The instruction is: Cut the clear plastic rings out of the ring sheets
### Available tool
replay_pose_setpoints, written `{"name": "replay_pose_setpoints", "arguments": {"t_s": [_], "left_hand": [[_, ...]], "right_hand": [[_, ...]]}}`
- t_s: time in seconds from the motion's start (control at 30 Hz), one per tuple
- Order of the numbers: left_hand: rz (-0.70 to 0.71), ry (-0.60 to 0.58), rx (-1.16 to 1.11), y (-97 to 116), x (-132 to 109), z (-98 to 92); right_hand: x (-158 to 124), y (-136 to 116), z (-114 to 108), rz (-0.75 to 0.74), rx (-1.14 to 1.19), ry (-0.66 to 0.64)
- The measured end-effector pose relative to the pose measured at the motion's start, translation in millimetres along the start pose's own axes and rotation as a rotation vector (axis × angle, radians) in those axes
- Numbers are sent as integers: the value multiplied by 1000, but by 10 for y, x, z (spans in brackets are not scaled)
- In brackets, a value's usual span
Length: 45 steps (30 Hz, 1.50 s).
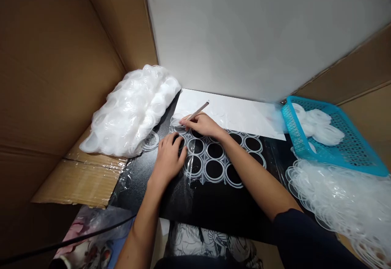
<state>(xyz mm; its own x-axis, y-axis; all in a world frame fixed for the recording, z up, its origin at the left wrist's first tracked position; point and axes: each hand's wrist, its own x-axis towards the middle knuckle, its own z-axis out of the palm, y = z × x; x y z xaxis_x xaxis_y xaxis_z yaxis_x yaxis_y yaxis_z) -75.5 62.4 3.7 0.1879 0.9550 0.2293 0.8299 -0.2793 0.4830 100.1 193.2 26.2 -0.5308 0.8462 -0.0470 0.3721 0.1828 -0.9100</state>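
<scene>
My right hand grips a slim, pale, pen-shaped tool, its tip end down by a translucent ring at the back left of a ring sheet. That sheet is made of joined translucent rings in rows and lies on the black tabletop. My left hand rests at the sheet's left edge, fingers bent forward and thumb apart, nothing seen held. What its fingertips touch is partly hidden. A few loose rings lie left of that hand.
A clear bag of white rings stands at the left on cardboard. White paper lies behind the sheet. At the right are a blue basket holding white ring bundles and a heap of translucent rings. Cardboard walls rise around.
</scene>
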Motion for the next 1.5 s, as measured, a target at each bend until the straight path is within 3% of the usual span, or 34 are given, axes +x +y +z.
{"name": "replay_pose_setpoints", "arguments": {"t_s": [0.27, 0.87, 1.13, 1.4, 1.5], "left_hand": [[-5, 18, 7, -82, -3, 38], [-25, -30, 82, -61, -13, 19], [-13, -23, 103, -60, -16, 14], [26, -41, 209, -1, -28, 51], [15, -47, 227, 25, -29, 49]], "right_hand": [[-46, 80, 200, -69, 62, 47], [-100, 80, 186, -72, 36, 5], [-129, 73, 226, -120, -103, 54], [-186, 213, 293, -355, -332, 74], [-142, 210, 301, -344, -422, 88]]}}
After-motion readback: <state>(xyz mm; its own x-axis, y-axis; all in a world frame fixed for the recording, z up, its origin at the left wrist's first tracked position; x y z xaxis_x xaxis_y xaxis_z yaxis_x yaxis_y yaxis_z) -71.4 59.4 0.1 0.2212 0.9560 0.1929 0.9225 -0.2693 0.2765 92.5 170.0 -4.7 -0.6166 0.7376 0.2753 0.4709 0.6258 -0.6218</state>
